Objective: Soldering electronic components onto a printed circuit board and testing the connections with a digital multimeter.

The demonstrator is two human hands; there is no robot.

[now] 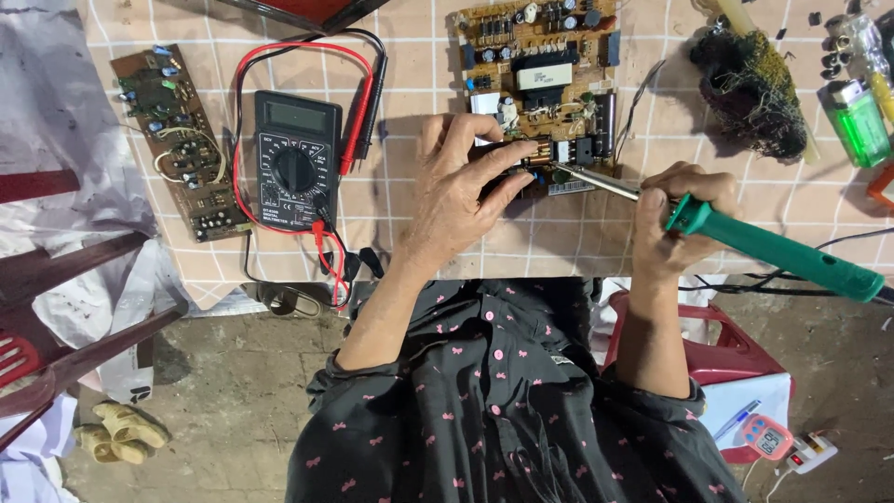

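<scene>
My right hand (pixel 678 222) grips a green-handled soldering iron (pixel 782 251), its metal tip touching the near edge of a tan circuit board (pixel 540 74) crowded with components. My left hand (pixel 461 191) rests on the table just left of the tip, fingers pinching a small part at the board's lower edge. Both forearms come up from my dark, pink-dotted shirt at the bottom of the view.
A black multimeter (pixel 296 158) with red and black probes (pixel 358 121) lies left of my left hand. Further left lies a long narrow circuit board (pixel 177 140). A dark wire tangle (pixel 750 88) and a green lighter (pixel 859 121) sit right. A red stool (pixel 726 349) stands below the table edge.
</scene>
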